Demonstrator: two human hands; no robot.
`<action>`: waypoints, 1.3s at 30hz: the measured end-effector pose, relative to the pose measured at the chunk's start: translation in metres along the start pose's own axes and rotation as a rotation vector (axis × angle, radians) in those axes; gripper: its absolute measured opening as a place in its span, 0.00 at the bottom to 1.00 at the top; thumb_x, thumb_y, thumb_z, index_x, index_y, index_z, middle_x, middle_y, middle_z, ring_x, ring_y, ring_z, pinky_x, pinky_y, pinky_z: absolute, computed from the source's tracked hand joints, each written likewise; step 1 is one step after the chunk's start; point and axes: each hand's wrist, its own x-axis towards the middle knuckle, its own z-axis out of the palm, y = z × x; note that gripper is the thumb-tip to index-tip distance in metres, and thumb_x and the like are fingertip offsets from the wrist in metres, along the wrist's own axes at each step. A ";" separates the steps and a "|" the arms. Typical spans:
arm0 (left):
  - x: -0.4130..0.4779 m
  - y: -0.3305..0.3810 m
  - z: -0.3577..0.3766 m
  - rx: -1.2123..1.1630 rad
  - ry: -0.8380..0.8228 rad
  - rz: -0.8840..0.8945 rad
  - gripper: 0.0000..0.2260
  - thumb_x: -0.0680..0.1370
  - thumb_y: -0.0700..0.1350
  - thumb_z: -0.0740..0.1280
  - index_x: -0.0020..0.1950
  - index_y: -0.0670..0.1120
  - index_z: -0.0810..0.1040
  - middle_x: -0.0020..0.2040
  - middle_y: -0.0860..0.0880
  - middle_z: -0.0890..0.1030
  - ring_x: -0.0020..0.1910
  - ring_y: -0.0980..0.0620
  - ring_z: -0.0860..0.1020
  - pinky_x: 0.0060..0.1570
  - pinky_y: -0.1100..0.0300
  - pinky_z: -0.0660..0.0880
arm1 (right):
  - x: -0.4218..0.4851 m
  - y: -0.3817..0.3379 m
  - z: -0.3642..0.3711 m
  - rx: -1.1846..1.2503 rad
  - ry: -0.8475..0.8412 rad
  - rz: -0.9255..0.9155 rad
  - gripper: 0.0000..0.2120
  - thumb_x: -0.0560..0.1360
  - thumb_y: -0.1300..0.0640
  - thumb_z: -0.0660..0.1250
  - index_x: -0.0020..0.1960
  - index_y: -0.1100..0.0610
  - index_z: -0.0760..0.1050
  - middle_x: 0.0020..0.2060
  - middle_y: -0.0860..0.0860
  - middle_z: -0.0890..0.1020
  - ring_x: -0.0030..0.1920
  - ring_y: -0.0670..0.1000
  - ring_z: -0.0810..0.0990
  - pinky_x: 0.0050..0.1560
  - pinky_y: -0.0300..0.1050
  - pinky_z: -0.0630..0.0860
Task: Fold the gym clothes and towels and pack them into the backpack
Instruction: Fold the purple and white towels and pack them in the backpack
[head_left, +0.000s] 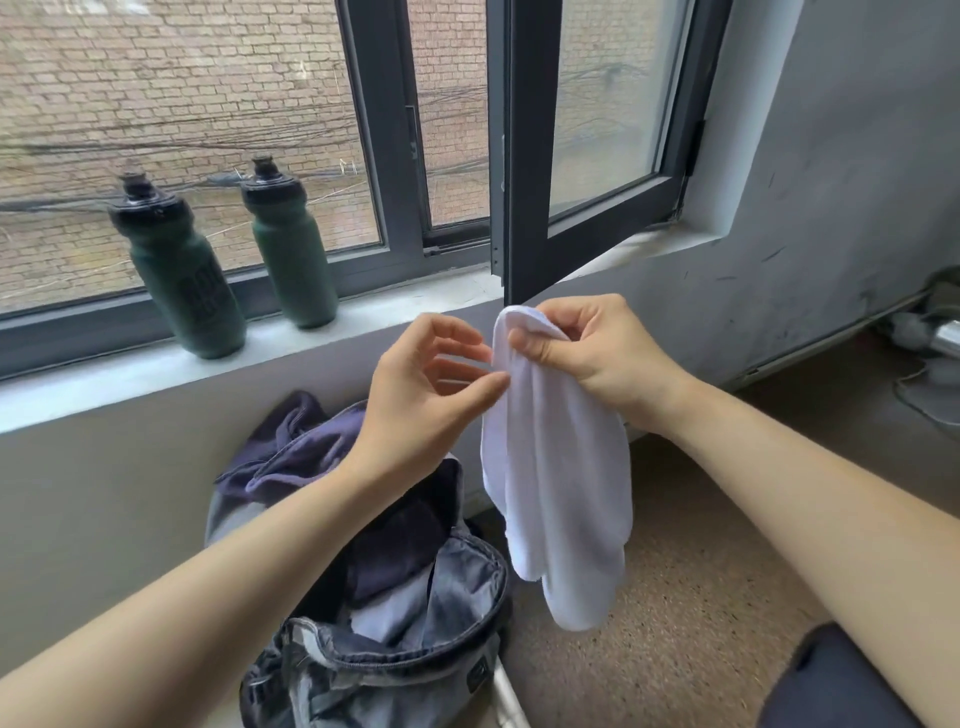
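Note:
A white towel (558, 493) hangs down in the air, pinched at its top by my right hand (587, 353). My left hand (426, 379) is just to its left, fingers apart, with the fingertips at the towel's edge. Below the hands an open grey denim backpack (467, 587) stands on the floor against the wall, with dark and light clothing inside. A purple garment (296, 441) lies crumpled behind the backpack, partly hidden by my left forearm.
Two dark green water bottles (182, 275) (291, 249) stand on the window sill (104, 374). An open window sash (524, 156) juts inward above the hands. Speckled floor (675, 623) spreads to the right; cables and a metal object (935, 343) lie at the far right.

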 end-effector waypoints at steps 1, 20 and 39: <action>-0.002 -0.004 0.002 0.018 -0.034 -0.017 0.15 0.72 0.35 0.79 0.52 0.45 0.76 0.47 0.45 0.84 0.43 0.50 0.84 0.44 0.60 0.80 | 0.000 -0.001 -0.002 0.034 0.005 0.012 0.19 0.76 0.52 0.73 0.51 0.70 0.81 0.40 0.66 0.79 0.41 0.50 0.76 0.45 0.46 0.75; -0.013 -0.030 0.017 0.287 -0.175 0.044 0.12 0.71 0.58 0.74 0.46 0.52 0.87 0.52 0.58 0.84 0.55 0.54 0.83 0.58 0.48 0.79 | -0.003 0.010 -0.023 0.277 -0.035 0.143 0.11 0.78 0.57 0.68 0.55 0.63 0.80 0.41 0.47 0.83 0.46 0.43 0.80 0.49 0.36 0.76; -0.029 -0.043 0.040 0.834 -0.263 0.175 0.16 0.79 0.60 0.62 0.42 0.49 0.76 0.39 0.51 0.67 0.37 0.50 0.69 0.38 0.53 0.69 | 0.002 0.014 -0.016 0.161 0.279 0.049 0.06 0.78 0.54 0.72 0.42 0.54 0.81 0.34 0.45 0.76 0.39 0.44 0.73 0.45 0.37 0.73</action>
